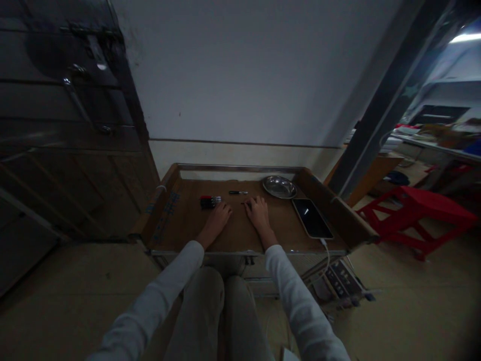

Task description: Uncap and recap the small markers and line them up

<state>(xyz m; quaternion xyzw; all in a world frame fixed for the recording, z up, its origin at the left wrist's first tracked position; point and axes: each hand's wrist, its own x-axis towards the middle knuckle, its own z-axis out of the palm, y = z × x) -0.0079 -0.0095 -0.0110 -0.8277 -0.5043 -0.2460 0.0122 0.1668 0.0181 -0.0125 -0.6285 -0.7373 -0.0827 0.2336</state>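
Note:
My left hand [221, 216] rests palm down on the brown tabletop [188, 233], its fingers loosely bent and apart. Its fingertips are close beside a row of several short pen-like sticks [210, 201], black with silvery ends, one with a red part; whether they touch is not clear. My right hand [258, 214] lies to the right, thumb and forefinger together at a tiny dark piece [242, 203] that pokes out leftward. Another black-and-silver stick [238, 192] lies alone just beyond, between the hands. Behind my right hand is a round shiny metal dish [279, 187].
A phone [312, 218] with a white cable [326, 248] lies at the table's right. Raised cardboard-like sides [338, 215] edge the tabletop, with a wall behind. A red stool [424, 215] stands to the right, a metal door [67, 125] to the left.

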